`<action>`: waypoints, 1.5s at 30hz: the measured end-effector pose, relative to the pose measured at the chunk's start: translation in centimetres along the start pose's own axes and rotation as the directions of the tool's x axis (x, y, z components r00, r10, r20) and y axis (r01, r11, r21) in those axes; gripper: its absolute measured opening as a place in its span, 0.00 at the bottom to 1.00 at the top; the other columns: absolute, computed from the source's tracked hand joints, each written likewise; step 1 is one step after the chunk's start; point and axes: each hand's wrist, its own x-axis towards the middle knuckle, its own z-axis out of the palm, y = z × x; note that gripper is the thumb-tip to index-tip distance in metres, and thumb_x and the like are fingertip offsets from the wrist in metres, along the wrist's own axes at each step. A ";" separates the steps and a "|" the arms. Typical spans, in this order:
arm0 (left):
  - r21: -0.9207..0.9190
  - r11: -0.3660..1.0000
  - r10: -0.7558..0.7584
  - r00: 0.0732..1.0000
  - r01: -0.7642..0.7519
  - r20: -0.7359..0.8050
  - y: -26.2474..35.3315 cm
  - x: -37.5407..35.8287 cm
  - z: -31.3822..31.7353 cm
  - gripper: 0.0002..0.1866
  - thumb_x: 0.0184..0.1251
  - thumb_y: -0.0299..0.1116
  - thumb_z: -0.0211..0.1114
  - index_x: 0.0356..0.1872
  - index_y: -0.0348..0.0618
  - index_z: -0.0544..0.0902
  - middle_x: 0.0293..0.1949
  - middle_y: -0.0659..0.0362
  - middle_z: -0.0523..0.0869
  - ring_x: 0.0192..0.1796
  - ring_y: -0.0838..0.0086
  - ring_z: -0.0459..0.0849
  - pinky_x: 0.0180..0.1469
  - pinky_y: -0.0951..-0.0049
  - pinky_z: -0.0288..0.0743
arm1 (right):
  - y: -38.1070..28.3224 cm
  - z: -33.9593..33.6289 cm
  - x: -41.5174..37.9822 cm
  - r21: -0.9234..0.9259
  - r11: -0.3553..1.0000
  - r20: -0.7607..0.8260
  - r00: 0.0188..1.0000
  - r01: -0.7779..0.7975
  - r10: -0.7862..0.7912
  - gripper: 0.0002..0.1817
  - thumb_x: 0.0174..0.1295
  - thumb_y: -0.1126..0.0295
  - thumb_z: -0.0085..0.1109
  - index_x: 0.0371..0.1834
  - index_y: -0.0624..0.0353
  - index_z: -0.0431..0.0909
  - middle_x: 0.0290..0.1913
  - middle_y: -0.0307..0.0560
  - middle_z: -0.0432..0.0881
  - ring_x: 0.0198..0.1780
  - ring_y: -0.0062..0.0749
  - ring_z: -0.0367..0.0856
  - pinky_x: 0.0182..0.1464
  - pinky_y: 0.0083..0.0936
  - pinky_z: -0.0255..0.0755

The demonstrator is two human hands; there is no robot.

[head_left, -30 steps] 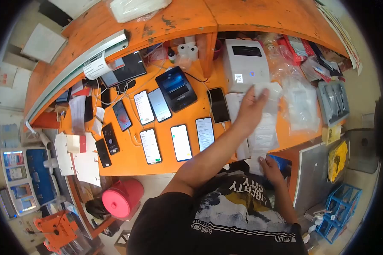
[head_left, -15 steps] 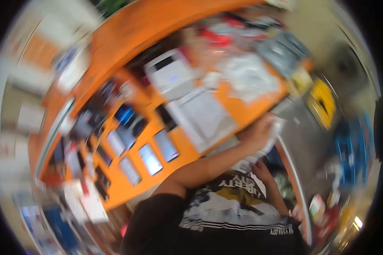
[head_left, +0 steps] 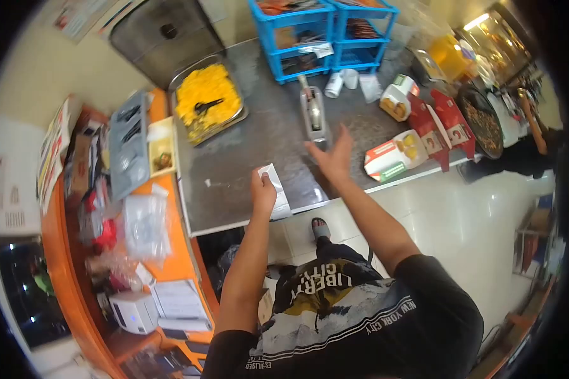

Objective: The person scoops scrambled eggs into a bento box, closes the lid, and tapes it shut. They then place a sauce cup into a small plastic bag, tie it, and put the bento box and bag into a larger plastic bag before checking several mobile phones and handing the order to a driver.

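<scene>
My left hand (head_left: 263, 191) is closed on a white paper slip (head_left: 275, 191), which looks like a receipt, over the front edge of the grey metal table (head_left: 234, 183). My right hand (head_left: 335, 156) is empty, its fingers spread above the table. Just beyond its fingertips lies a long, narrow, grey metal object (head_left: 314, 117), pointing away from me. To the right of that hand, an open white, red and green food box (head_left: 385, 159) lies tilted, with yellow pieces inside.
A tray of yellow food (head_left: 208, 95) holds a black scoop at the back left. Blue plastic racks (head_left: 300, 38) stand behind. Red cartons (head_left: 433, 126) and a second food box (head_left: 398, 98) sit right. An orange counter (head_left: 186, 252) runs along the left; a person (head_left: 525, 148) stands far right.
My view has swung from the orange counter with phones to the metal table. The paper slip remains in my left hand; my right hand has moved forward over the table.
</scene>
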 end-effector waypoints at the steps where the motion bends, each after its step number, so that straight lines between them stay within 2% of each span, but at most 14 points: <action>1: 0.020 0.999 -0.031 0.998 0.030 0.058 -0.2 0.8 2.0 0.15 0.79 0.33 0.55 0.58 0.36 0.78 0.53 0.39 0.85 0.56 0.47 0.84 0.59 0.59 0.75 | 0.5 1.5 0.5 0.011 1.000 0.025 1.000 -0.013 0.012 0.54 0.48 0.50 0.81 0.70 0.75 0.63 0.69 0.71 0.70 0.67 0.57 0.74 0.65 0.42 0.72; 5: 0.359 0.932 0.012 0.995 -0.047 0.098 -3.2 3.8 8.8 0.16 0.77 0.38 0.57 0.58 0.42 0.79 0.51 0.43 0.85 0.57 0.48 0.82 0.56 0.47 0.71 | -0.8 1.3 3.3 -0.008 0.978 0.381 0.903 -0.210 0.197 0.50 0.53 0.57 0.75 0.72 0.78 0.60 0.57 0.77 0.80 0.58 0.66 0.82 0.59 0.48 0.77; 8: 0.540 0.831 0.154 0.988 -0.132 0.004 -1.1 4.2 10.1 0.16 0.75 0.41 0.60 0.57 0.44 0.80 0.47 0.46 0.85 0.55 0.48 0.81 0.54 0.44 0.69 | -1.1 1.3 4.0 -0.004 0.976 0.368 0.907 -0.220 0.206 0.46 0.55 0.61 0.69 0.72 0.78 0.59 0.46 0.77 0.84 0.49 0.69 0.85 0.54 0.51 0.79; 13: 0.555 0.832 0.217 0.922 -0.002 -0.321 0.5 4.7 10.8 0.15 0.73 0.44 0.62 0.50 0.47 0.83 0.46 0.52 0.83 0.56 0.47 0.77 0.54 0.43 0.68 | -5.2 1.0 5.8 0.007 0.949 0.347 0.891 -0.316 0.294 0.46 0.56 0.60 0.68 0.73 0.77 0.58 0.46 0.75 0.84 0.48 0.67 0.85 0.53 0.50 0.79; 16: 0.616 0.787 0.082 0.983 0.038 -0.166 0.6 5.4 10.2 0.14 0.72 0.39 0.63 0.53 0.49 0.85 0.45 0.55 0.83 0.54 0.51 0.79 0.53 0.47 0.67 | -6.1 2.7 5.6 -0.044 0.944 0.381 0.868 -0.327 0.318 0.50 0.57 0.60 0.68 0.75 0.77 0.52 0.48 0.77 0.83 0.50 0.67 0.85 0.54 0.50 0.79; 19: 0.551 0.834 0.084 0.980 0.029 -0.179 -0.4 6.3 10.4 0.12 0.71 0.35 0.62 0.52 0.48 0.86 0.46 0.55 0.85 0.54 0.52 0.79 0.54 0.48 0.67 | -6.4 5.6 4.0 -0.099 0.951 0.379 0.872 -0.294 0.309 0.54 0.57 0.59 0.70 0.77 0.76 0.46 0.50 0.77 0.82 0.51 0.66 0.85 0.55 0.50 0.79; 22: 0.229 0.948 0.262 0.949 -0.219 -0.174 -4.5 7.5 9.8 0.14 0.69 0.32 0.61 0.53 0.50 0.86 0.46 0.56 0.87 0.54 0.54 0.79 0.55 0.47 0.66 | -5.8 7.5 2.5 -0.143 0.957 0.365 0.886 -0.251 0.287 0.56 0.56 0.58 0.72 0.78 0.74 0.44 0.50 0.76 0.82 0.52 0.66 0.85 0.54 0.50 0.79; 25: 0.326 0.897 0.280 0.955 -0.297 0.099 -2.9 6.7 6.3 0.18 0.67 0.32 0.63 0.58 0.53 0.85 0.55 0.60 0.86 0.58 0.55 0.77 0.60 0.48 0.63 | -5.7 7.5 2.7 -0.071 0.974 0.380 0.897 -0.215 0.226 0.58 0.55 0.55 0.74 0.78 0.72 0.45 0.49 0.74 0.83 0.51 0.64 0.86 0.53 0.50 0.79; 27: 0.393 0.776 0.425 0.870 -0.493 0.251 -2.3 5.9 3.3 0.20 0.66 0.35 0.65 0.60 0.55 0.85 0.63 0.64 0.82 0.62 0.55 0.74 0.63 0.48 0.61 | -4.8 6.0 2.7 -0.006 0.977 0.416 0.888 -0.214 0.197 0.59 0.54 0.54 0.75 0.78 0.71 0.45 0.48 0.73 0.84 0.50 0.64 0.86 0.53 0.49 0.79; 31: 0.457 0.633 0.475 0.780 -0.625 0.408 -3.0 6.3 1.7 0.24 0.67 0.44 0.67 0.64 0.57 0.82 0.74 0.68 0.73 0.68 0.54 0.69 0.68 0.48 0.58 | -5.3 5.4 2.2 -0.154 0.968 0.415 0.876 -0.197 0.244 0.59 0.54 0.51 0.76 0.78 0.70 0.47 0.52 0.72 0.84 0.53 0.63 0.85 0.55 0.45 0.79; 34: 0.509 0.574 0.501 0.766 -0.642 0.402 -3.1 7.8 1.9 0.26 0.68 0.49 0.66 0.66 0.57 0.81 0.74 0.67 0.72 0.68 0.52 0.69 0.69 0.45 0.56 | -2.9 6.8 1.5 -0.025 0.994 0.348 0.932 -0.104 0.106 0.55 0.57 0.50 0.75 0.77 0.69 0.51 0.55 0.72 0.82 0.58 0.58 0.84 0.58 0.43 0.79; 39: 0.432 0.579 0.519 0.721 -0.692 0.459 -3.7 8.4 1.6 0.28 0.70 0.51 0.63 0.69 0.54 0.79 0.77 0.63 0.70 0.72 0.49 0.66 0.71 0.43 0.53 | 1.2 -0.5 -0.1 0.058 0.998 0.435 0.900 -0.015 -0.012 0.30 0.65 0.54 0.67 0.63 0.67 0.77 0.53 0.66 0.84 0.55 0.54 0.85 0.57 0.40 0.78; 41: 0.411 0.611 0.537 0.736 -0.676 0.412 -3.9 7.7 1.2 0.29 0.70 0.51 0.63 0.69 0.53 0.78 0.77 0.59 0.68 0.73 0.49 0.65 0.72 0.42 0.53 | 1.9 -6.9 -1.1 0.132 0.981 0.493 0.868 -0.141 0.059 0.23 0.69 0.57 0.65 0.56 0.66 0.82 0.48 0.61 0.87 0.49 0.46 0.87 0.53 0.35 0.79; 45: 0.361 0.692 0.611 0.774 -0.625 0.168 -2.7 5.1 -0.1 0.26 0.71 0.43 0.65 0.66 0.42 0.78 0.74 0.47 0.70 0.70 0.49 0.70 0.69 0.47 0.63 | 8.1 -17.2 -5.7 -0.126 0.929 0.415 0.832 -0.348 0.368 0.21 0.70 0.57 0.63 0.53 0.66 0.83 0.43 0.59 0.88 0.45 0.42 0.89 0.50 0.33 0.81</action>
